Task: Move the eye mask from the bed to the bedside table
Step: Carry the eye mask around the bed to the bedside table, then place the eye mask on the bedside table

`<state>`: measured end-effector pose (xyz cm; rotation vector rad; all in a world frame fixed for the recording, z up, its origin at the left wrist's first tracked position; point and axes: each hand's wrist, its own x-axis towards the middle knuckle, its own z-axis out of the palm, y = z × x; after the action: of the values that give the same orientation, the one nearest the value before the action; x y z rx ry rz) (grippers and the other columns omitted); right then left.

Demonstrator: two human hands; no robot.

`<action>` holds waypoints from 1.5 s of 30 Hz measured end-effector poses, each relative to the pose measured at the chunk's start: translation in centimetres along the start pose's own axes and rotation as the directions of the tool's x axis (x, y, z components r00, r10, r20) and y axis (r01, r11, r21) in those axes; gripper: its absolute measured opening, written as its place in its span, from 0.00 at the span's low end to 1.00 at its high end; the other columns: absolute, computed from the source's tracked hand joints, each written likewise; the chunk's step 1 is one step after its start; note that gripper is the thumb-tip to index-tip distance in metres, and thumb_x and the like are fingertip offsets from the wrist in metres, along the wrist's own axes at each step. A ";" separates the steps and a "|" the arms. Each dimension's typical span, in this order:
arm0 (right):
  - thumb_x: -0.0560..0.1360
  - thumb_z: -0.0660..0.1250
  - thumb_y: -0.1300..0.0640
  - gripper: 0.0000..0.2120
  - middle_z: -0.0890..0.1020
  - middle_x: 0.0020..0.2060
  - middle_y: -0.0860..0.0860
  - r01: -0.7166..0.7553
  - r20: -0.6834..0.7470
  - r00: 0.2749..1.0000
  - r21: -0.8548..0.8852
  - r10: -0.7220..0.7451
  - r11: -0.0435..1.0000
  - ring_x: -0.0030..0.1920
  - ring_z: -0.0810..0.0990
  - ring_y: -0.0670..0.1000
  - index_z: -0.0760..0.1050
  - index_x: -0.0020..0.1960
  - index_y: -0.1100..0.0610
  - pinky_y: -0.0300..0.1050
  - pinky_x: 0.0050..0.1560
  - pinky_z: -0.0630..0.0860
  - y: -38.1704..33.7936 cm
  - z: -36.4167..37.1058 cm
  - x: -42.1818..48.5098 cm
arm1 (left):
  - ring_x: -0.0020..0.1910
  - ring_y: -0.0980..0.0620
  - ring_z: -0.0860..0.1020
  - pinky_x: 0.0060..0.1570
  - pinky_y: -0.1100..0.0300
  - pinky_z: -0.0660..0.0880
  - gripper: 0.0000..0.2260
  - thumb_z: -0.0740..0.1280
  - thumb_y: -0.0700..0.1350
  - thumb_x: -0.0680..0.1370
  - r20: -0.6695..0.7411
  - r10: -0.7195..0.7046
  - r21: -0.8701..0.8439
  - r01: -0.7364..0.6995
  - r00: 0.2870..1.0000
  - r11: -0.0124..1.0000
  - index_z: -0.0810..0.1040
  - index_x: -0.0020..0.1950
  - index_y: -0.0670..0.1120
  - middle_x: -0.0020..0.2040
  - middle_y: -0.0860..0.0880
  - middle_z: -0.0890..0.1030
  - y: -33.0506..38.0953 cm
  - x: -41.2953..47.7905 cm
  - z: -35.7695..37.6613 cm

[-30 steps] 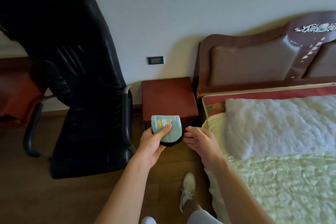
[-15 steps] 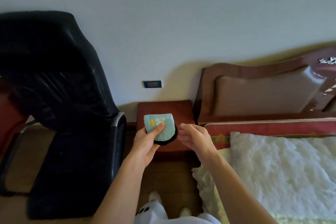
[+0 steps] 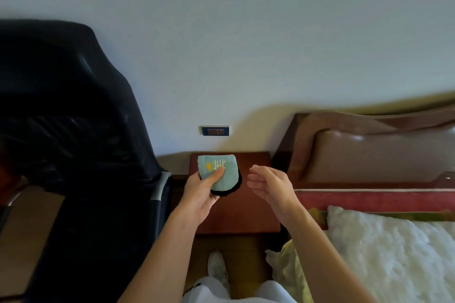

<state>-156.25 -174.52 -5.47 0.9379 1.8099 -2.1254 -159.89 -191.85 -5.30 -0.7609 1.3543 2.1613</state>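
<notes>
The folded eye mask (image 3: 221,174) is pale teal with a yellow and white print and a black edge. My left hand (image 3: 202,189) grips its lower left part, thumb on top, holding it above the back left area of the reddish-brown bedside table (image 3: 248,206). Whether the mask touches the tabletop I cannot tell. My right hand (image 3: 269,184) hovers just to the right of the mask, fingers apart, holding nothing, over the table's right half. The bed (image 3: 394,248) with a white fluffy cover lies at the lower right.
A black leather office chair (image 3: 73,155) stands close against the table's left side. A padded brown headboard (image 3: 374,150) rises to the right. A wall socket (image 3: 215,130) sits above the table. My white shoe (image 3: 216,268) is on the wooden floor below.
I have stepped closer, so the table now lies under both hands. My right hand has let go of the mask's edge and moved slightly right, opening. The left hand still holds the mask.
</notes>
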 end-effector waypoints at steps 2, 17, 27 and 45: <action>0.75 0.69 0.51 0.14 0.86 0.46 0.54 0.003 -0.023 1.000 -0.021 -0.003 1.000 0.46 0.86 0.52 0.82 0.55 0.59 0.48 0.53 0.80 -0.4 0.8 1.7 | 0.56 0.46 0.81 0.45 0.56 0.78 0.12 0.71 0.37 0.75 0.002 -0.016 -0.017 0.016 1.000 1.000 0.78 0.58 0.41 0.56 0.42 0.83 0.7 1.8 -0.3; 0.67 0.66 0.41 0.15 0.87 0.41 0.48 -0.024 -0.015 1.000 -0.425 0.019 0.905 0.46 0.85 0.48 0.83 0.48 0.47 0.57 0.57 0.80 5.7 0.2 13.7 | 0.54 0.47 0.81 0.52 0.54 0.78 0.12 0.70 0.36 0.76 -0.129 -0.160 0.006 0.163 0.979 0.987 0.78 0.59 0.42 0.55 0.44 0.83 -4.8 15.9 -1.7; 0.74 0.68 0.49 0.16 0.83 0.49 0.50 0.044 0.041 0.999 -0.748 -0.019 0.663 0.53 0.81 0.53 0.80 0.58 0.55 0.46 0.52 0.74 18.1 -2.4 23.6 | 0.53 0.46 0.81 0.56 0.49 0.79 0.08 0.73 0.38 0.74 -0.291 -0.147 0.325 0.242 0.945 0.914 0.78 0.48 0.49 0.49 0.48 0.82 -15.5 27.5 -6.7; 0.75 0.67 0.53 0.32 0.62 0.78 0.57 0.316 0.292 0.943 -0.937 -0.162 0.148 0.77 0.59 0.59 0.63 0.76 0.60 0.60 0.70 0.68 32.1 -4.4 27.0 | 0.61 0.47 0.73 0.54 0.56 0.77 0.33 0.73 0.46 0.74 0.239 0.455 0.970 -0.226 0.857 -0.085 0.63 0.75 0.47 0.67 0.41 0.69 -24.2 33.0 -11.3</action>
<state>-158.81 -171.24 -47.45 0.1023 2.6878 -0.5313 -166.06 -189.18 -47.24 0.1111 2.8422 0.6613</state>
